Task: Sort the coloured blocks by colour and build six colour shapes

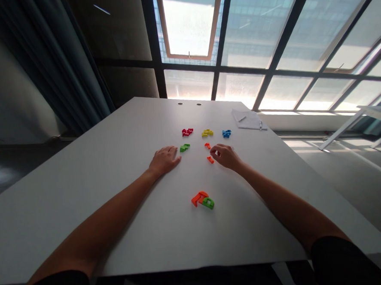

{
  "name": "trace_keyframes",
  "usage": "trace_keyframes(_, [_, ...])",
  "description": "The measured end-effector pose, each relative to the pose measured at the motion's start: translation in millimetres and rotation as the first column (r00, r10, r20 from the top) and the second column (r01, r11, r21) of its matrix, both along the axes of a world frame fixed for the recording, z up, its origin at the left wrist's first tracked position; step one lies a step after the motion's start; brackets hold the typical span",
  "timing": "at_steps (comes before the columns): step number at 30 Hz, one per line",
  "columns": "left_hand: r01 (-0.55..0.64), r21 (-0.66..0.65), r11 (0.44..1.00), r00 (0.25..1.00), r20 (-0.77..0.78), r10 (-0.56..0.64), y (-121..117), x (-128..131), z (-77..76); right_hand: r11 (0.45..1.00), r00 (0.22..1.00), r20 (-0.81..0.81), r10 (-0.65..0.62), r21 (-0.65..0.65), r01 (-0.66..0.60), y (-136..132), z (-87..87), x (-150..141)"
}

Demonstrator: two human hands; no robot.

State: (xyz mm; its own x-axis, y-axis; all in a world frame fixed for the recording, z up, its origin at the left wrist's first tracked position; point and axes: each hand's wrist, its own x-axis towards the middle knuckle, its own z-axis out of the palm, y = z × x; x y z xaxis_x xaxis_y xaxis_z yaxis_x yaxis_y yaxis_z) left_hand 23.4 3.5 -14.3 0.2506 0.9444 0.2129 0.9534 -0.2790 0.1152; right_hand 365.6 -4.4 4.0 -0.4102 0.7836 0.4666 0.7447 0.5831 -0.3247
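Observation:
My left hand (pixel 165 159) lies flat on the white table, fingers stretched out and holding nothing. Just right of its fingertips is a small cluster of green plastic pieces (pixel 185 147). My right hand (pixel 226 156) has its fingers curled in toward the thumb; whatever they hold, if anything, is hidden. Close to its fingertips lie two orange plastic pieces, an upper one (pixel 207 145) and a lower one (pixel 210 159). Nearer to me, an orange group of pieces (pixel 199 198) touches a green piece (pixel 208 202) with an opening in it.
Farther back sit red pieces (pixel 187 132), yellow pieces (pixel 207 133) and blue pieces (pixel 226 133) in a row. White paper (pixel 247 118) with pens lies at the back right of the table (pixel 144 235). Windows stand beyond the far edge.

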Motion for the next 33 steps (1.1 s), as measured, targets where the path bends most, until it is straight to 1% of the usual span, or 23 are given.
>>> trace_keyframes(3, [-0.002, 0.018, 1.0, 1.0, 0.004, 0.002, 0, 0, -1.0, 0.992, 0.993, 0.036, 0.11, 0.06, -0.112, -2, -3.9, 2])
trace_keyframes(5, [-0.001, 0.021, 1.0, 1.0, 0.007, 0.001, 0, 0, -1.2, 0.978, 0.978, 0.095, 0.187, 0.078, -0.194, -3, -6.9, 2])
trace_keyframes(7, [0.001, 0.018, 1.0, 1.0, 0.009, -0.001, 0, 0, -0.6, 0.97, 0.963, 0.165, 0.211, 0.084, -0.227, -4, -10.6, 0])
trace_keyframes(10, [0.001, 0.007, 1.0, 1.0, 0.008, -0.001, 0, 1, 1.4, 0.978, 0.96, 0.226, 0.167, 0.089, -0.191, -5, -16.3, -3])
trace_keyframes(14, [-0.002, -0.009, 1.0, 1.0, 0.0, 0.002, -1, 2, 3.7, 0.987, 0.963, 0.242, 0.12, 0.071, -0.141, -5, -19.4, -6])
trace_keyframes(22, [0.005, -0.009, 1.0, 1.0, 0.008, -0.005, -2, 2, 3.8, 0.994, 0.933, 0.35, 0.087, -0.086, -0.06, -11, -8.9, -9])
trace_keyframes(27, [0.001, -0.014, 1.0, 1.0, 0.005, -0.001, -1, 1, 3.3, 0.996, 0.939, 0.34, 0.044, -0.085, -0.016, -13, -8.4, -14])
trace_keyframes(33, [0.003, -0.01, 1.0, 1.0, -0.014, -0.003, -1, 1, 3.8, 0.995, 0.927, 0.372, 0.043, -0.103, -0.005, -10, -11.7, -15])
